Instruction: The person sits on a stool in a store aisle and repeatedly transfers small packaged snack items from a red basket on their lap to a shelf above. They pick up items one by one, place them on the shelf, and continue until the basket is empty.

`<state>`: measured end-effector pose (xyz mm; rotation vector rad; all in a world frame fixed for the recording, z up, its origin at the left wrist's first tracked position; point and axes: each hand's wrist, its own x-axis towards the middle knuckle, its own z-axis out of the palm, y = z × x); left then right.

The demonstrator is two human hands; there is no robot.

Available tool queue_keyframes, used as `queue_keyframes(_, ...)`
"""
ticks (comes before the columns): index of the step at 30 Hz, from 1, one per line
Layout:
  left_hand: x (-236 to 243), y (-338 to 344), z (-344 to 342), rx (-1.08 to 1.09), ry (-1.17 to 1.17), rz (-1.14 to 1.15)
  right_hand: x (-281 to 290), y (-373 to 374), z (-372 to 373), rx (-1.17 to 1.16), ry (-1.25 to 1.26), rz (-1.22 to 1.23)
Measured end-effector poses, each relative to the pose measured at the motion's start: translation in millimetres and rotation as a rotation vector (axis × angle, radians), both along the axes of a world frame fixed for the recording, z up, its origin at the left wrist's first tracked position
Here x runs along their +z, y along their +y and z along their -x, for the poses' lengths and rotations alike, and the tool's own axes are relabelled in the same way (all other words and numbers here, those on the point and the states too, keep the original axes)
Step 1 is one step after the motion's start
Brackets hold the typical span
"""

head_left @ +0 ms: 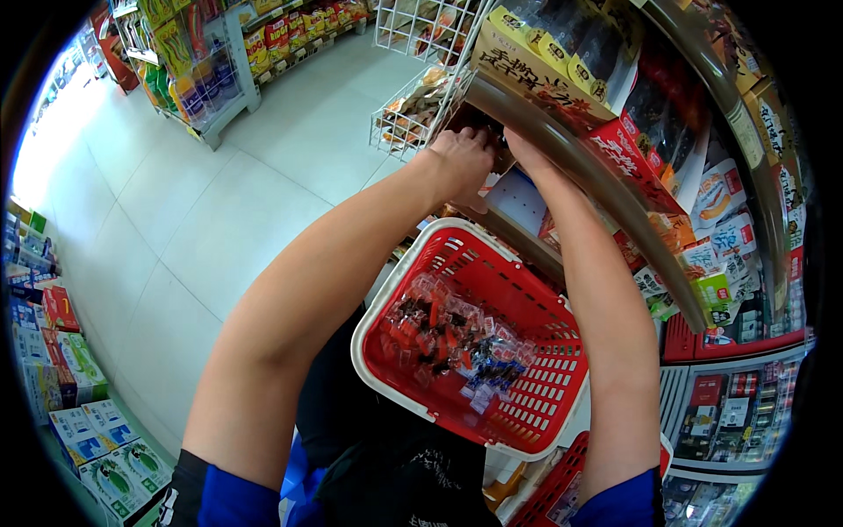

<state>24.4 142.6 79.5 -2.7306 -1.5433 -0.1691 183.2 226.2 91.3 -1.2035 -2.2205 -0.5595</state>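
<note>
Both my arms reach forward to a shelf under a curved brown rail (571, 149). My left hand (464, 164) is at the shelf's left end, its fingers curled inward and their tips out of sight; what they grip, if anything, I cannot make out. Close to its right, my right hand (520, 151) goes in below the rail, with its fingers hidden. Between my forearms stands a red basket (408, 386) with a pale rim. Small clear-wrapped packets (430, 329), reddish and dark, lie in it beside blue-and-white packets (499, 369).
White wire baskets (408, 123) of snack packs hang left of the shelf. Above the rail sit a yellow display box (536, 83) and a red one (632, 167). Another red basket (562, 479) is partly visible below. Boxed goods (97, 439) line the left side; pale tiles (176, 220) cover the floor.
</note>
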Motion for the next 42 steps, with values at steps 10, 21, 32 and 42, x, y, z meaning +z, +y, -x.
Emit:
queue_keyframes(10,-1,6,-4,0.039,-0.008,0.046,7,-31,-2,0.033,0.126,0.122)
queue_keyframes(21,-2,1,-6,0.016,-0.006,-0.061,-11,-69,-22,0.328,0.182,-0.088)
queue_keyframes(32,-27,-103,5,-0.272,-0.443,-0.305,-98,-224,-65,0.245,0.285,0.503)
queue_keyframes(42,-176,-137,-59,-0.058,0.018,0.597,-202,-240,-90,-0.123,-0.108,1.009)
